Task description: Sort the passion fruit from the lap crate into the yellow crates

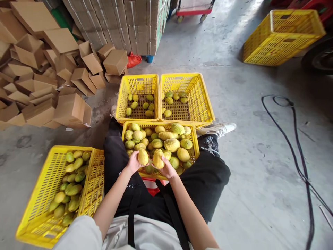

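In my left hand (pixel 133 164) is a yellow papaya (pixel 143 157), gripped with the fingers around its lower left side. My right hand (pixel 168 169) holds another yellow papaya (pixel 158 159), longer and bumpier, close beside the first. Both fruits are above the near part of a yellow crate (pixel 196 144) between my legs. Green and yellow papayas (pixel 172 144) of different sizes fill that crate. Just beyond it are two more crates, a left one (pixel 118 100) and a right one (pixel 205 100), each with several papayas scattered on the bottom.
A tilted-looking yellow crate (pixel 36 194) with many papayas stands to my left. Folded cardboard boxes (pixel 70 109) pile up behind it, near stacked bundled cardboard (pixel 111 24). Yellow crates (pixel 270 45) stand far right by a wheel (pixel 321 59). A black cable (pixel 299 159) crosses the floor.
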A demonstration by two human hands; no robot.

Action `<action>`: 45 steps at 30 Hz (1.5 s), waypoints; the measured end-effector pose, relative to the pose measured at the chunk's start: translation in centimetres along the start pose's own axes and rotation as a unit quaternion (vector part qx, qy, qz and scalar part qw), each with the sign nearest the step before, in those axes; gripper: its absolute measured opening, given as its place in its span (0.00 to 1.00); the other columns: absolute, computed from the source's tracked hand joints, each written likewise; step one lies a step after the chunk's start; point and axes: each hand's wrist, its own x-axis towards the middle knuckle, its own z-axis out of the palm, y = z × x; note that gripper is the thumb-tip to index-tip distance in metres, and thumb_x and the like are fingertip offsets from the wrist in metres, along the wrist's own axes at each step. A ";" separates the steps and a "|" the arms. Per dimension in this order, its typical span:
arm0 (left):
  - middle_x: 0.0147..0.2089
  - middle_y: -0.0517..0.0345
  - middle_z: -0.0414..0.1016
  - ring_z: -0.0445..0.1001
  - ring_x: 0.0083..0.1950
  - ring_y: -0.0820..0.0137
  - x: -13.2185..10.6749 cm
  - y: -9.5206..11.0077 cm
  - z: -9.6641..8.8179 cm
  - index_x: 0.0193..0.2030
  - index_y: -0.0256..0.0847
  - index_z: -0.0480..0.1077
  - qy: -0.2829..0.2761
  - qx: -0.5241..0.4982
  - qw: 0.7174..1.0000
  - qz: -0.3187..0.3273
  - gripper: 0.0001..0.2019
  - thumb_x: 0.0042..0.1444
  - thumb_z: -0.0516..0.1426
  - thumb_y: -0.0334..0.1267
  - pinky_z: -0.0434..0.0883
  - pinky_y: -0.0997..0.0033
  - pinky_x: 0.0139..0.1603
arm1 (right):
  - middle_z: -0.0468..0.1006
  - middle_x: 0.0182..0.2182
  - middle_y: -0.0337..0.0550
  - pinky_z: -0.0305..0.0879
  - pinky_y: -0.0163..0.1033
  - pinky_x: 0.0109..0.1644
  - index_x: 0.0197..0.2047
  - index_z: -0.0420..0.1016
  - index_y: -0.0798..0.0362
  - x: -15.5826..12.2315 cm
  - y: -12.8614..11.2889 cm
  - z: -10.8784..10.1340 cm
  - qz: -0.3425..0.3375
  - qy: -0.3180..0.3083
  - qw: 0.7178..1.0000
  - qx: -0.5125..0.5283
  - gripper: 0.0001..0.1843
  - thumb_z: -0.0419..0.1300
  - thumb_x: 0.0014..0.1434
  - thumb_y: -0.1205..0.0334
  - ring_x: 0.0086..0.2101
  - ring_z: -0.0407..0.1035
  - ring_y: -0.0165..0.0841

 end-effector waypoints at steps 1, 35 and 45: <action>0.38 0.49 0.75 0.76 0.39 0.60 0.0 0.0 0.0 0.48 0.37 0.66 -0.003 -0.011 1.000 -0.003 0.16 0.54 0.51 0.42 0.72 0.56 0.39 | 0.80 0.38 0.41 0.74 0.49 0.46 0.47 0.71 0.48 0.0 0.0 0.0 0.005 0.005 1.000 0.001 0.15 0.60 0.55 0.59 0.39 0.76 0.37; 0.40 0.57 0.71 0.75 0.38 0.65 0.0 -0.7 0.0 0.43 0.44 0.64 -0.016 0.083 0.996 0.004 0.15 0.48 0.62 0.38 0.73 0.57 0.40 | 0.77 0.45 0.41 0.72 0.44 0.46 0.53 0.67 0.44 -0.1 -0.5 0.5 -0.022 0.011 1.000 -0.001 0.22 0.60 0.54 0.59 0.44 0.74 0.36; 0.37 0.55 0.72 0.76 0.37 0.61 0.0 -0.5 0.2 0.42 0.42 0.62 0.018 0.074 0.997 0.025 0.16 0.48 0.61 0.38 0.72 0.62 0.34 | 0.80 0.40 0.40 0.73 0.46 0.43 0.48 0.71 0.47 -0.1 -0.8 0.6 0.000 0.049 0.998 0.036 0.20 0.55 0.56 0.47 0.42 0.75 0.40</action>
